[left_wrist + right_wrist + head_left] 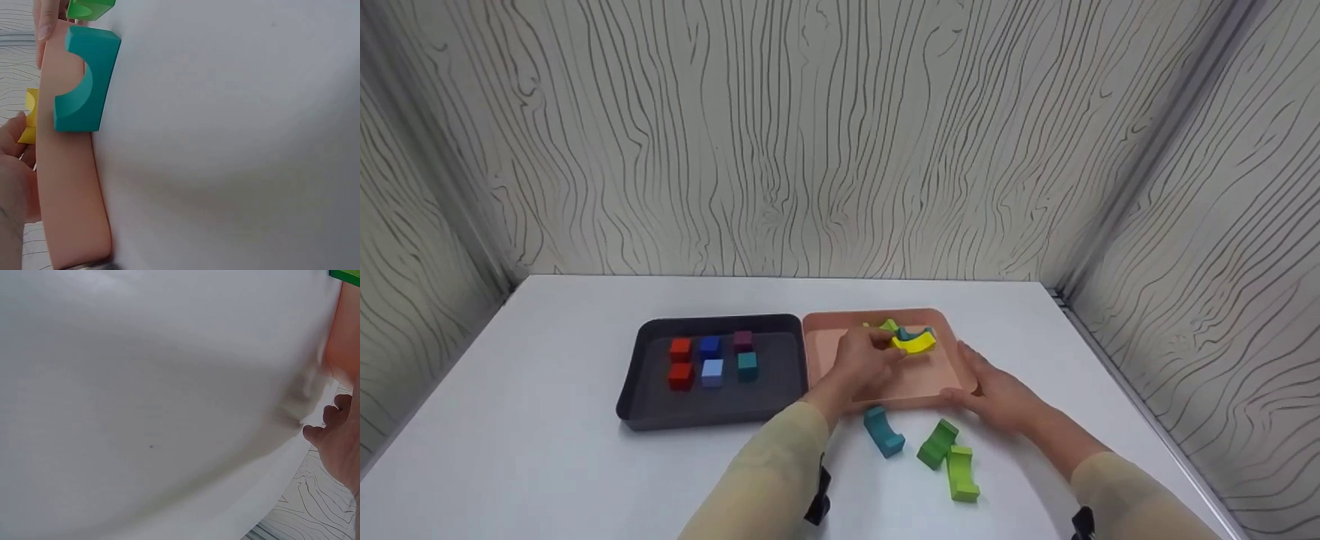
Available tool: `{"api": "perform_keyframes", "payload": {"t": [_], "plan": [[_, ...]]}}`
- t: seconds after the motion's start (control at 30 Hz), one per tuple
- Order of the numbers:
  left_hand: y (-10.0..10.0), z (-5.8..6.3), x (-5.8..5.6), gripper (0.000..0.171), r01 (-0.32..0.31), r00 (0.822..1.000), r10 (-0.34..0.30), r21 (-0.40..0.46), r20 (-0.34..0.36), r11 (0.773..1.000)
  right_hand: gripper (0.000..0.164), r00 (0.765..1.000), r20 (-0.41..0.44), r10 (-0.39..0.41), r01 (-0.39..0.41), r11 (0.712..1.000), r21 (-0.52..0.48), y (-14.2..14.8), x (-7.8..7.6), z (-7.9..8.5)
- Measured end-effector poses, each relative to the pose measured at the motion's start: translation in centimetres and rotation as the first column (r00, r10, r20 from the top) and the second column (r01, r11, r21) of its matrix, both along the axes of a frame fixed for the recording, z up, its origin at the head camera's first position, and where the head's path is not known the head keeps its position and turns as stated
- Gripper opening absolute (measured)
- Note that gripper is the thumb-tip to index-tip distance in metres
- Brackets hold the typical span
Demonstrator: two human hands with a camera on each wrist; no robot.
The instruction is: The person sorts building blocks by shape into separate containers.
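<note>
Over the pink tray (911, 382), my left hand (864, 360) pinches a yellow arch block (915, 344) between thumb and fingers. Behind it in the tray lie a blue arch block (928, 331) and a lime block (889, 325), partly covered by the hand and the yellow block. My right hand (997, 394) rests at the tray's front right corner, thumb by the front rim and extended fingers along the right side. In the left wrist view, the tray's front wall (70, 191) hides part of the left hand (17, 180).
Left of the pink tray stands a dark grey tray (720, 409) holding several cubes, among them a red cube (681, 376) and a teal cube (747, 365). Before the pink tray lie a teal arch block (883, 432), a green one (937, 444) and a lime one (962, 474).
</note>
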State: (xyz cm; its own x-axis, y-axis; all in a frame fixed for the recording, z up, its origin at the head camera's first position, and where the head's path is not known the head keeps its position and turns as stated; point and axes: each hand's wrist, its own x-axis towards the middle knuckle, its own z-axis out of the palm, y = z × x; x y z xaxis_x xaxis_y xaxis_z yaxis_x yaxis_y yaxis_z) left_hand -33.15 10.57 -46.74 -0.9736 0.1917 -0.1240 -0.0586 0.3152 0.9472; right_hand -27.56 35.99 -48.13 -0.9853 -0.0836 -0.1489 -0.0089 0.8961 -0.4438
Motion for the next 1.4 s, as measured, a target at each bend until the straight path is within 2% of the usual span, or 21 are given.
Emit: {"api": "perform_keyframes", "payload": {"t": [0.17, 0.33, 1.0, 1.23, 1.4], "plan": [[0.1, -1.1, -1.0, 0.04, 0.025, 1.0, -0.025, -0.014, -0.009, 1.0, 0.111, 1.0, -0.021, 0.017, -0.017, 1.0, 0.019, -0.3, 0.2, 0.2], [0.2, -1.6, -1.4, 0.04, 0.013, 1.0, -0.013, -0.031, -0.02, 0.999, 0.113, 1.0, -0.017, 0.012, -0.011, 1.0, 0.021, -0.5, 0.1, 0.2], [1.0, -1.7, -1.1, 0.036, 0.017, 0.998, -0.018, 0.019, 0.065, 1.0, 0.114, 1.0, 0.014, -0.018, 0.018, 1.0, 0.002, -0.6, 0.3, 0.5], [1.1, -1.8, -1.3, 0.034, 0.045, 0.998, -0.045, 0.005, 0.048, 0.999, 0.111, 1.0, -0.003, -0.017, 0.017, 1.0, 0.023, -0.5, 0.3, 0.5], [1.2, -1.8, -1.4, 0.031, 0.035, 0.999, -0.035, -0.002, 0.042, 0.999, 0.112, 1.0, 0.003, -0.025, 0.025, 0.999, 0.026, -0.5, 0.3, 0.6]]}}
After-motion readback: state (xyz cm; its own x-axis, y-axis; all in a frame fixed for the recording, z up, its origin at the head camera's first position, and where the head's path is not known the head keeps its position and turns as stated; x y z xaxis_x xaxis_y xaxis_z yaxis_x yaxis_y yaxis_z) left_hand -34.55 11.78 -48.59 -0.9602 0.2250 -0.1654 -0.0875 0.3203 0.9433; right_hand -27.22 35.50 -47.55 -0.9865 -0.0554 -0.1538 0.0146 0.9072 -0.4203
